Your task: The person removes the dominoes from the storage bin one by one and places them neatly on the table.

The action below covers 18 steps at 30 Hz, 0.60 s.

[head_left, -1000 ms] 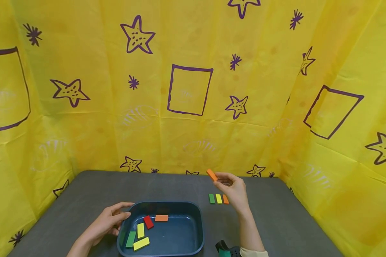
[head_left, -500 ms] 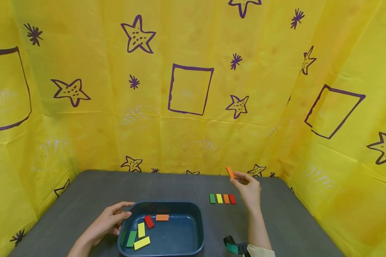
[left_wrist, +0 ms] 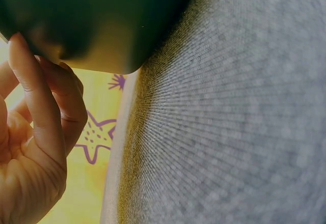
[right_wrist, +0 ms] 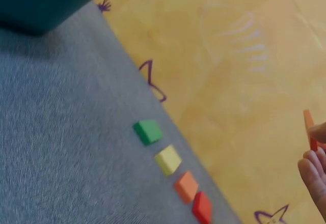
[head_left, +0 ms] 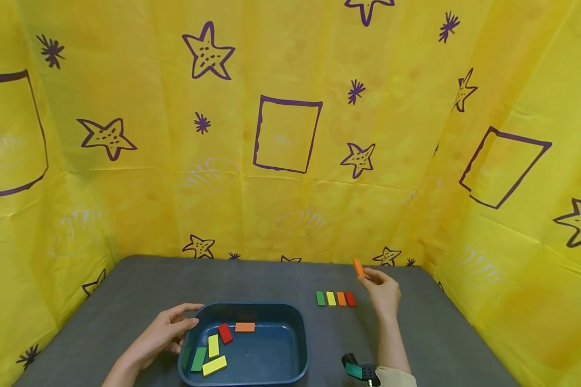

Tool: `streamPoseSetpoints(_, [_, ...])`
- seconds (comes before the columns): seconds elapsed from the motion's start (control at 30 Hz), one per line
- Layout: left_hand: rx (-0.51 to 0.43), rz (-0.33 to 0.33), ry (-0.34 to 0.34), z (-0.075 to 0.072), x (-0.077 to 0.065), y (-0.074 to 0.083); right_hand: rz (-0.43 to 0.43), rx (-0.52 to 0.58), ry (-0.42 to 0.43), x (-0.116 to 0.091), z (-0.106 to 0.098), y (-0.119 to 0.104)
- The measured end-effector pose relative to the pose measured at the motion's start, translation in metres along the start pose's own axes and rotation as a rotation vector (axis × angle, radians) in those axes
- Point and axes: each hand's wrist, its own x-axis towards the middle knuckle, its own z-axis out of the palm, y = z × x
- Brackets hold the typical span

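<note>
Orange blk (head_left: 358,267) in R fingers (head_left: 376,275)

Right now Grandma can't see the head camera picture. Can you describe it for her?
A right hand holds an orange block near a row of green, yellow, orange and red blocks on a gray table. The left hand touches a dark blue tray holding five others. A yellow starry sheet hangs behind.
</note>
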Motion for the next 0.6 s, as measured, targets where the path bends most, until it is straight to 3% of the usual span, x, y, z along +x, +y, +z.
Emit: streamPoseSetpoints(0.6, [-0.004, 0.012, -0.01, 0.0, -0.002, 0.003, 0.028, -0.149, 0.038, 0.006, 0.015, 0.056])
